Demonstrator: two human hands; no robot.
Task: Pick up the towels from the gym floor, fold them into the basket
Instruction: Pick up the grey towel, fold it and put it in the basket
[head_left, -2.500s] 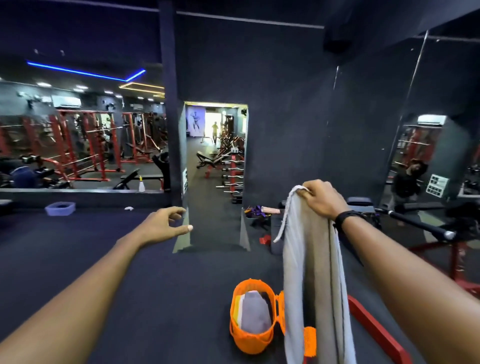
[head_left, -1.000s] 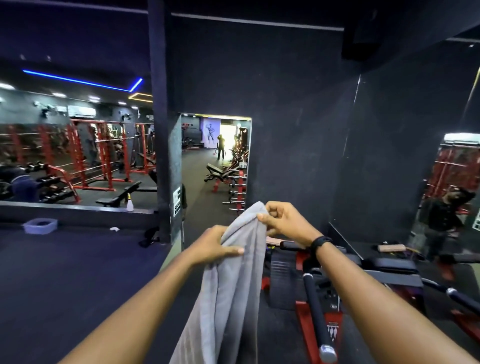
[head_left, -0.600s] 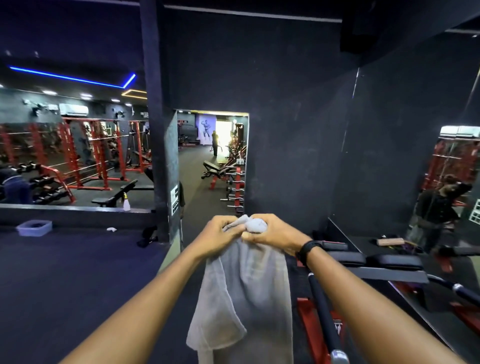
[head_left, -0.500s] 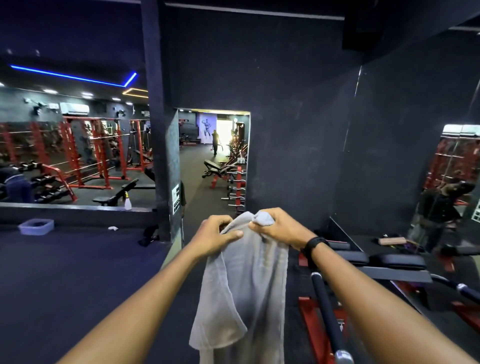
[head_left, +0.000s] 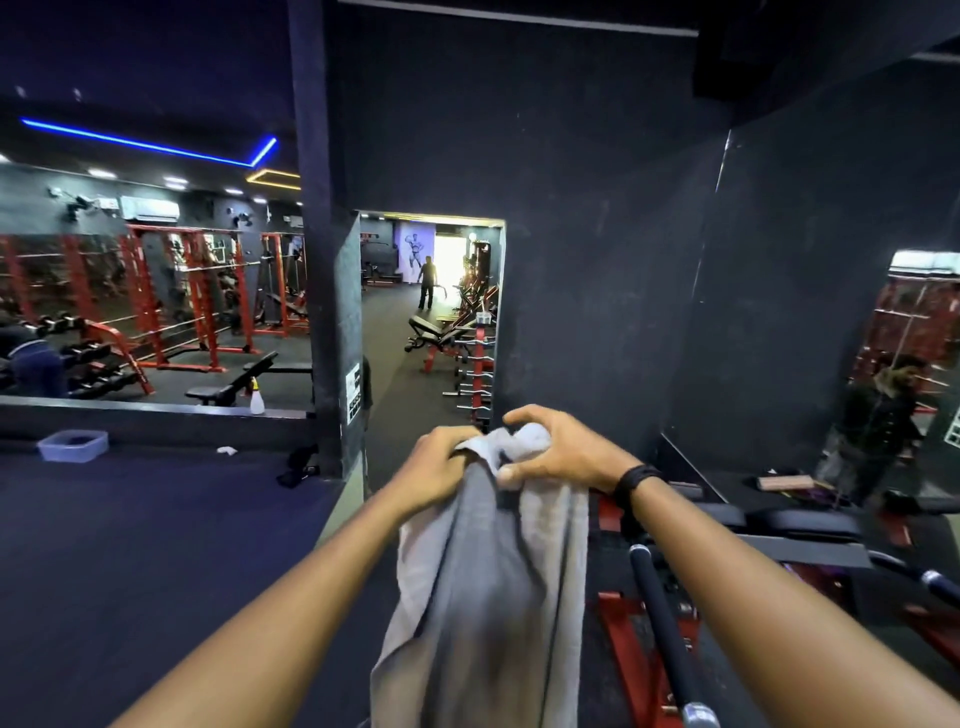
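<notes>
— What is the person wearing on the arms?
— No sleeves show; both forearms are bare from the near edge up to the hands.
— Anything on the left hand (head_left: 441, 467) or its wrist?
— Nothing worn there that I can see.
— And the right hand (head_left: 558, 454)?
— A black band (head_left: 636, 480) wraps the right wrist, plain and dark, no face or marking readable.
— Rings, gloves?
— None visible; the fingers are bare

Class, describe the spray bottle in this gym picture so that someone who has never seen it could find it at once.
Start at the dark pillar left of the lit doorway. Just left of its base runs a low ledge, and the spray bottle stands there: small, white, with a yellow top, unlike the red racks behind.
</notes>
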